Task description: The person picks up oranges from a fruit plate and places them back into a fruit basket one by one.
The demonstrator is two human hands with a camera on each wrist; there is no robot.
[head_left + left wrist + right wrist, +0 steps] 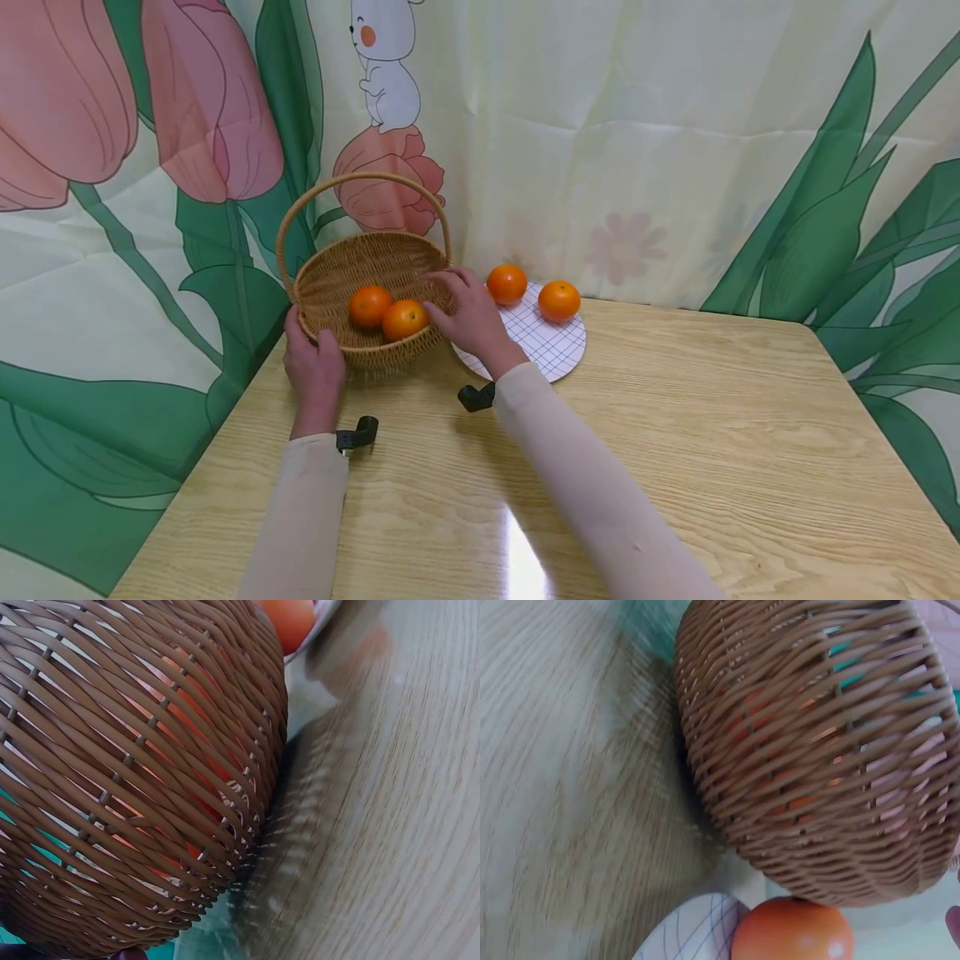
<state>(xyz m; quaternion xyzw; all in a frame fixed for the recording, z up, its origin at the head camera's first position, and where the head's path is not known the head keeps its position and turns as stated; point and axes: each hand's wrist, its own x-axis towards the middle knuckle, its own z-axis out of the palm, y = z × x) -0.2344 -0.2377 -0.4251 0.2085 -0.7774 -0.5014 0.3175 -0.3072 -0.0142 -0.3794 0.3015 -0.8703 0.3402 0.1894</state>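
Observation:
A woven wicker basket [330,279] with a hoop handle stands at the table's back left. Two oranges lie inside it, one [369,305] to the left and one [405,319] to the right. My left hand [315,362] grips the basket's near left wall, thumb on the weave. My right hand [467,312] reaches over the right rim with loosely curved fingers, its thumb tip by the right orange and nothing held. The left wrist view shows the basket [135,772] wall close up. In the right wrist view the basket [817,750] fills the upper frame.
A round checked plate [551,350] lies right of the basket with two more oranges [507,283] [558,300] on its far side; one orange [791,930] shows on the plate [694,934]. A floral curtain hangs behind the wooden table [712,433].

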